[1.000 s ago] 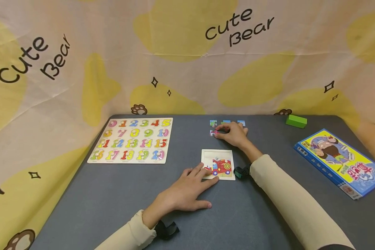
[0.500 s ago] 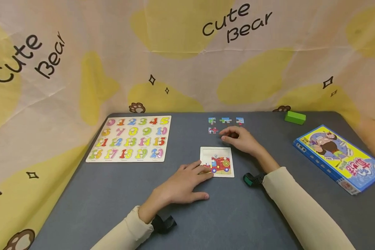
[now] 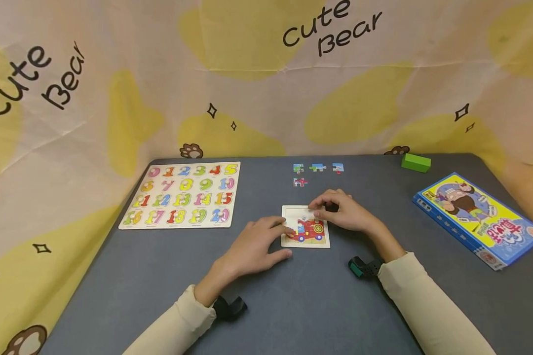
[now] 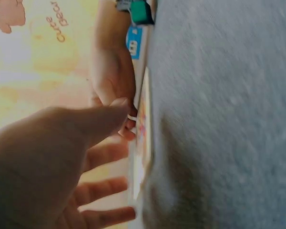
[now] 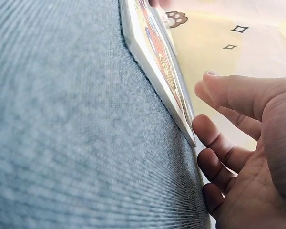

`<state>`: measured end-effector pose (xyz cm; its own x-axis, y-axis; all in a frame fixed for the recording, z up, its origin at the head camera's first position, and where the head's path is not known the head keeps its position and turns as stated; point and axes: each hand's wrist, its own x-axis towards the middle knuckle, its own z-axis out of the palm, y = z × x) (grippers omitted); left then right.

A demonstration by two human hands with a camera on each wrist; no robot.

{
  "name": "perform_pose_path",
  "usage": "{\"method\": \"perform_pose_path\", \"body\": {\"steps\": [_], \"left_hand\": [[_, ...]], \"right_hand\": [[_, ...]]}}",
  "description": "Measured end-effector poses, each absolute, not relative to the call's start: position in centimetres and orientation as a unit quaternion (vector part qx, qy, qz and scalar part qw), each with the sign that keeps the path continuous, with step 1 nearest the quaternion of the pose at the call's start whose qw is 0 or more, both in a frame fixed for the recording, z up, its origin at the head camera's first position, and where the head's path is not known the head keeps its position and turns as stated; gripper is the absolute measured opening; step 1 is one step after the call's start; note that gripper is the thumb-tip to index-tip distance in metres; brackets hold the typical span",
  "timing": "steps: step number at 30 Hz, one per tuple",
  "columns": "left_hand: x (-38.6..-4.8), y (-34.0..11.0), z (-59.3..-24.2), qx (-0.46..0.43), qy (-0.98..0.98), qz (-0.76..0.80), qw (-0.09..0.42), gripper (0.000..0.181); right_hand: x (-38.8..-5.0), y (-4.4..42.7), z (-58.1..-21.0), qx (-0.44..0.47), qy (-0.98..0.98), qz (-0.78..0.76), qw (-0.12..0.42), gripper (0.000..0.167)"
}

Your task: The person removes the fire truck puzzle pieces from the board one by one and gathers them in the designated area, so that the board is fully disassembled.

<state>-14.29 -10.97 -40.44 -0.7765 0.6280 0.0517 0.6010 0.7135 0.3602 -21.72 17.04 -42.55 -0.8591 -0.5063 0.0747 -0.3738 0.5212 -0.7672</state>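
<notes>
A small white-framed tray puzzle [image 3: 305, 245] lies on the table, showing a red vehicle picture [image 3: 310, 230] in its lower part. My left hand [image 3: 258, 245] rests at its left edge, fingers spread and fingertips over the picture's left end. At the upper right corner of the tray is my right hand [image 3: 344, 213], thumb and index finger curled together. A thin pale edge, seemingly a puzzle piece [image 4: 132, 118], shows at its fingertips in the left wrist view; the fingers hide most of it. In the right wrist view the right hand [image 5: 248, 138] is beside the tray rim.
Several loose puzzle pieces [image 3: 318, 167] lie behind the tray, including a red one [image 3: 300, 182]. A number board [image 3: 180, 196] is at the left. On the right are a blue and yellow box [image 3: 479, 217] and a green block [image 3: 416, 162]. A patterned cloth hangs behind the table.
My right hand has come away from the loose pieces and moved toward me, to the tray's upper right corner. My left hand stays at the tray. The view has shifted slightly.
</notes>
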Motion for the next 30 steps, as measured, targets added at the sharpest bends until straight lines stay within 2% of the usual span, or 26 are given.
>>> {"method": "perform_pose_path", "body": {"steps": [5, 10, 30], "left_hand": [[-15.7, -10.6, -41.2, 0.270, 0.943, 0.191, 0.025, 0.057], [-16.6, -10.6, -41.7, 0.256, 0.946, 0.194, 0.037, 0.066], [-18.0, -11.6, -43.4, 0.249, 0.925, 0.281, 0.053, 0.053]], "right_hand": [[-21.7, 17.2, -42.7, -0.252, 0.867, -0.422, 0.078, 0.020], [-21.7, 17.2, -42.8, -0.258, 0.867, -0.419, 0.078, 0.021], [-21.1, 16.2, -42.8, -0.279, 0.878, -0.385, 0.057, 0.026]]}}
